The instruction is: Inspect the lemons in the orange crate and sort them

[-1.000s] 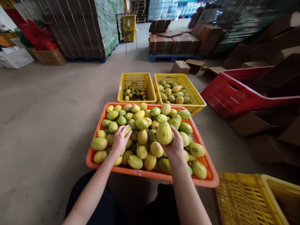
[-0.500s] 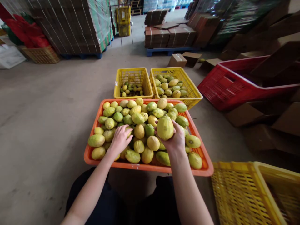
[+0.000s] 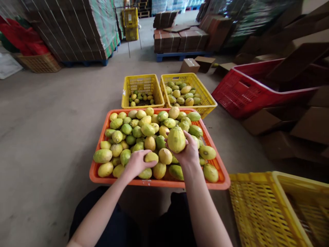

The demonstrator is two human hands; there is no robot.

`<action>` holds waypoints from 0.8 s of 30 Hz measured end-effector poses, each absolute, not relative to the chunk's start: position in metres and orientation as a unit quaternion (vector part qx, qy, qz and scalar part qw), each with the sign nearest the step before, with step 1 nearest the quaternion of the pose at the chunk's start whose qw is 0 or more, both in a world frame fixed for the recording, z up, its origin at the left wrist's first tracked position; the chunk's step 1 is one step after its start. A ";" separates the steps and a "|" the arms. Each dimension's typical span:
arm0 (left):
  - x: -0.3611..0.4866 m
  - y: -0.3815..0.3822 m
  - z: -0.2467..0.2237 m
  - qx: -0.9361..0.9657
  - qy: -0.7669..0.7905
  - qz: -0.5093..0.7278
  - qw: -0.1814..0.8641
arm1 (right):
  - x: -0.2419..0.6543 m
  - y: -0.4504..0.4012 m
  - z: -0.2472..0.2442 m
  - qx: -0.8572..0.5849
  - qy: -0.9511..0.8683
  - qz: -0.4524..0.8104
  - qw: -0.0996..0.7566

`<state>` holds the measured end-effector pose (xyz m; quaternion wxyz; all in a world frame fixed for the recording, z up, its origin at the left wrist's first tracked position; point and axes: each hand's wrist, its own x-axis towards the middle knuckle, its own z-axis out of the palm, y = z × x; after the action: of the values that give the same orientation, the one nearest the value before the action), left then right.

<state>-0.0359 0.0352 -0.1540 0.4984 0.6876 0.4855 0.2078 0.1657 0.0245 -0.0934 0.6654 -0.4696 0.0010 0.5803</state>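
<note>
My right hand grips a large yellow-green papaya from below and behind, raised above the pile. To its left, my left hand is closed round a smaller yellow papaya, low over the front middle of the heap. Both hands are above an orange tray heaped with green and yellow papayas, such as a pale one at the left and a greenish one at the right front corner. Parts of both held fruits are hidden by my fingers.
Behind the tray stand two yellow crates, the left one with small fruit and the right one with larger fruit. A red bin and cardboard boxes lie to the right. Near my right knee is another yellow crate.
My left hand has moved right and toward me, with the yellow papaya now showing in its fingers. My right hand still holds the large papaya. The view has shifted slightly.
</note>
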 end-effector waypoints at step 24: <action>-0.031 0.060 -0.112 0.216 0.359 0.495 0.762 | 0.111 0.044 -0.101 -0.409 -0.004 0.623 0.667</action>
<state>-0.0305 0.0601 -0.1122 0.7616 0.2155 0.3591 0.4945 0.1112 0.0444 -0.1015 0.6672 -0.4088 -0.0040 0.6227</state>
